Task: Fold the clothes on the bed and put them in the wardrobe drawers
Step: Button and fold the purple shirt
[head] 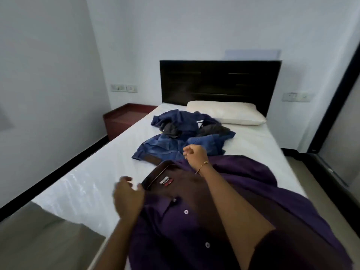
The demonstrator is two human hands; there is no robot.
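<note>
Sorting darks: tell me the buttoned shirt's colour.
Dark purple shirt with white buttons, head view.

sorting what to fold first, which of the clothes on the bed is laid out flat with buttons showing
The purple shirt, spread at the foot of the bed, collar and white buttons facing up. The blue garments near the pillow lie crumpled in a heap.

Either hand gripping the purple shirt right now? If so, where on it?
Neither shows a grip. The left hand hangs beside the collar of the purple shirt, fingers loosely curled. The right hand hovers past the collar, loosely curled, holding nothing.
</note>
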